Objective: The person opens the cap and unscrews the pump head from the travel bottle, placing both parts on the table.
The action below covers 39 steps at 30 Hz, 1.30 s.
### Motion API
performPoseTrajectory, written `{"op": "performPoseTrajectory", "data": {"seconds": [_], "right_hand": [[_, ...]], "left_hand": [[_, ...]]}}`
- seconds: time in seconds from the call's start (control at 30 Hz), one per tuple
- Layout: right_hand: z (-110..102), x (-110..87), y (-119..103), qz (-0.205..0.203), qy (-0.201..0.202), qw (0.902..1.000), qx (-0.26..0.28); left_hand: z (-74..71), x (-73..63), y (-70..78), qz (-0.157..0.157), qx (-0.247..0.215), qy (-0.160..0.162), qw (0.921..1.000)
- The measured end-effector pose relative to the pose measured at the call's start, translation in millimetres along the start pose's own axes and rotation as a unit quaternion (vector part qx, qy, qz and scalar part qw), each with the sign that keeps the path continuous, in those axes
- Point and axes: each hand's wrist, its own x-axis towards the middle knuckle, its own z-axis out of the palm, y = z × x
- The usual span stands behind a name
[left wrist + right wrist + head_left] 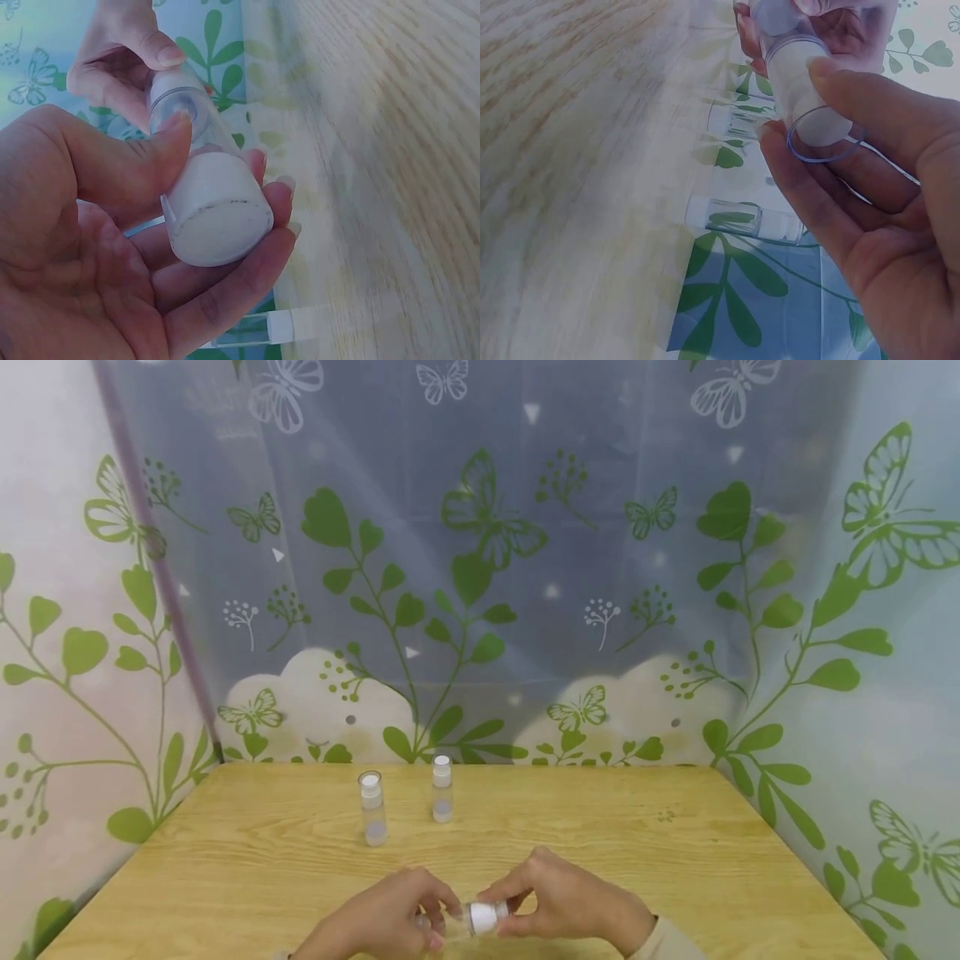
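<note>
Lying sideways over the near middle of the table (600,835), a clear bottle with white ends (483,917) is held between two hands. The left hand (397,910) has its grip clamped on the base end, thumb pressed to the clear wall; the right hand (573,897) has its grip pinching the capped end. Wood surface runs from the hands out to slanting left and right edges, the table widening towards the near side. Its far edge runs straight along a blue-grey patterned cloth (585,560), and pale patterned side cloths (900,693) rise along the other two edges. Between the left hand and the far cloth stand two similar upright bottles, well apart from the hands: the left bottle (373,814) nearer, the right bottle (442,793) slightly farther.
</note>
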Motion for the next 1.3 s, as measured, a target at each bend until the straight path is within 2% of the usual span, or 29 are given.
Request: {"op": "performPoseTrajectory", "data": {"seconds": [0.23,0.47,0.8,1.3], "right_hand": [[-1.8,-0.1,-1.5,-0.005,0.005,1.0000,-0.003],[-3.5,0.4,-0.9,-0.033,0.013,0.9994,0.001],[-3.0,-1.5,1.3,-0.030,0.010,0.9994,0.017],[-1.5,-4.2,-0.7,-0.017,0.009,0.9998,-0.008]], "left_hand": [[0.6,-0.7,2.7,-0.011,-0.010,-0.003,0.9999],[-1.9,-2.6,3.5,0.002,0.001,-0.001,1.0000],[-2.5,-2.0,5.0,-0.004,-0.021,-0.012,0.9997],[2.2,-0.8,0.3,0.002,-0.018,-0.004,0.9998]]}}
